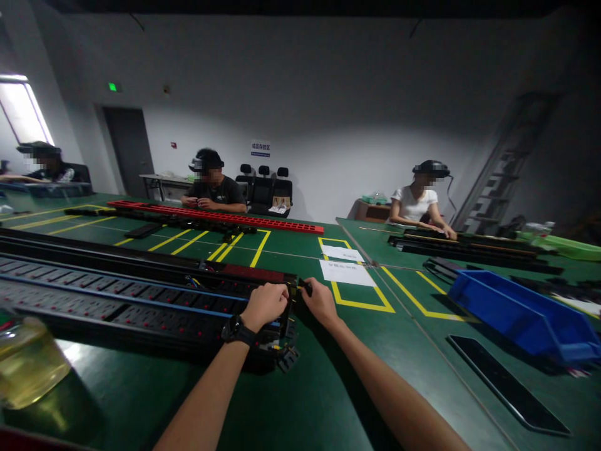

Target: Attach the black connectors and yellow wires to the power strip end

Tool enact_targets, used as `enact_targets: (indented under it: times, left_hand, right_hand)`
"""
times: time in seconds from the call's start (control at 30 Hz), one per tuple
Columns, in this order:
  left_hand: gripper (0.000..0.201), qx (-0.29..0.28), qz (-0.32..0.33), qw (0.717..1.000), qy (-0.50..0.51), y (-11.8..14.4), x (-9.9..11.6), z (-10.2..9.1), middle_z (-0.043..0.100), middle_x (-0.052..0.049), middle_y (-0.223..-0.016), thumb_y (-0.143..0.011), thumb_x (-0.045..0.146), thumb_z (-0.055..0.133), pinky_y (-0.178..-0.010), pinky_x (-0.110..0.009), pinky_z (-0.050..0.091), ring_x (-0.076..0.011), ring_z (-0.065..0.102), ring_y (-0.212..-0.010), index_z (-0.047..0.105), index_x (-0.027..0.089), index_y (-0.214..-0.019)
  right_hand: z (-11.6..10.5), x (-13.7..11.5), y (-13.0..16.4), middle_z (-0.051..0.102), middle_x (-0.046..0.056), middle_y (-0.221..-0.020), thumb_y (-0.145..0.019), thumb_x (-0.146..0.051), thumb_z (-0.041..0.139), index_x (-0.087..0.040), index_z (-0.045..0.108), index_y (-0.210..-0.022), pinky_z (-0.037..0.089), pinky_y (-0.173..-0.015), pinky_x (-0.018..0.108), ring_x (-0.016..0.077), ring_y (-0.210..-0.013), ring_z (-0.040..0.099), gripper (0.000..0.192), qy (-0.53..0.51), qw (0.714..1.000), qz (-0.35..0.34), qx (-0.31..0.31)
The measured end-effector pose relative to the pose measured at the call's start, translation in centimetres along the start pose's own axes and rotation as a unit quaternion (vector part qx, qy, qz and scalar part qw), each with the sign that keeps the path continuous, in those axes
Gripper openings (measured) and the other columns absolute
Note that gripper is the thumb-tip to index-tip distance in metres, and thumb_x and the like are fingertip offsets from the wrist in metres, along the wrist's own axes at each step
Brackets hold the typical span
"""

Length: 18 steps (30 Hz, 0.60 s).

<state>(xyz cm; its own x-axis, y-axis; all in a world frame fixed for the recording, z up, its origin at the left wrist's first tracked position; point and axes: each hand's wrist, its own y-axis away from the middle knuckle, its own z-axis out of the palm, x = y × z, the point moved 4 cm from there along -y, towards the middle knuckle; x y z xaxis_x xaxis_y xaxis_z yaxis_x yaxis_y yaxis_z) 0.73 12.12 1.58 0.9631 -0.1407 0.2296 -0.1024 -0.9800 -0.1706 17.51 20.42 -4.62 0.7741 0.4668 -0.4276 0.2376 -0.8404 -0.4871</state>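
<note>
A long black power strip (154, 316) with rows of outlets, red dots and blue lines along it lies across the table from the left. My left hand (267, 305), with a watch on its wrist, is closed over the strip's right end, its fingertips mostly hidden. Just right of that end, my right hand (321, 302) pinches a small black part (306, 288), too small to name, against or close to the end piece. A grey-black connector block (288, 358) hangs at the strip's near corner. Thin coloured wires show inside the black housing (197, 266) behind.
To the right are a blue bin (521, 319) and a dark phone-like slab (509, 382). A jar of yellow liquid (32, 363) stands near left. Paper sheets (347, 274) and a red slotted rail (235, 218) lie farther back. Several co-workers sit around the tables.
</note>
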Motion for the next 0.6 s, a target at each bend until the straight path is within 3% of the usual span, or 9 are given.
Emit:
enact_targets:
  times: [0.27, 0.4, 0.5, 0.6]
  left_hand:
    - [0.026, 0.003, 0.038, 0.999, -0.004, 1.6, 1.1, -1.8, 0.074, -0.007, -0.107, -0.095, 0.024, 0.046, -0.088, -0.033, 0.052, -0.0236, 0.07, -0.1, 0.07, 0.025, -0.105]
    - [0.023, 0.019, 0.036, 0.999, -0.017, 2.4, 1.3, -2.5, 0.07, -0.008, -0.107, -0.096, 0.027, 0.045, -0.086, -0.032, 0.052, -0.0225, 0.07, -0.097, 0.066, 0.024, -0.105]
    - [0.021, 0.011, 0.026, 0.999, -0.025, 2.8, 1.0, -2.5, 0.07, -0.009, -0.106, -0.096, 0.028, 0.046, -0.085, -0.032, 0.052, -0.0229, 0.07, -0.097, 0.064, 0.022, -0.105]
    - [0.017, 0.001, 0.015, 0.999, -0.028, 2.9, 0.5, -2.6, 0.072, -0.008, -0.1, -0.093, 0.029, 0.049, -0.082, -0.031, 0.052, -0.0238, 0.071, -0.093, 0.063, 0.022, -0.1]
  right_hand:
    - [1.0, 1.2, 0.0, 0.075, 0.008, -0.097, -0.092, -0.028, 0.057, -0.02, 0.067, -0.105, 0.045, -0.075, 0.03, 0.0242, -0.091, 0.069, 0.018, -0.04, 0.999, 0.004, -0.029]
    - [0.7, 1.3, 0.3, 0.073, 0.006, -0.094, -0.092, -0.036, 0.057, -0.021, 0.064, -0.114, 0.046, -0.075, 0.031, 0.0242, -0.088, 0.068, 0.028, -0.082, 0.996, 0.014, -0.03]
    - [-0.7, 1.2, 0.8, 0.069, 0.007, -0.094, -0.092, -0.043, 0.053, -0.018, 0.059, -0.121, 0.047, -0.077, 0.033, 0.024, -0.086, 0.065, 0.039, -0.103, 0.994, 0.031, 0.031]
    - [-2.8, 0.9, 2.0, 0.061, 0.004, -0.083, -0.092, -0.043, 0.048, -0.015, 0.058, -0.115, 0.045, -0.072, 0.033, 0.0225, -0.078, 0.059, 0.037, -0.133, 0.983, 0.067, 0.105]
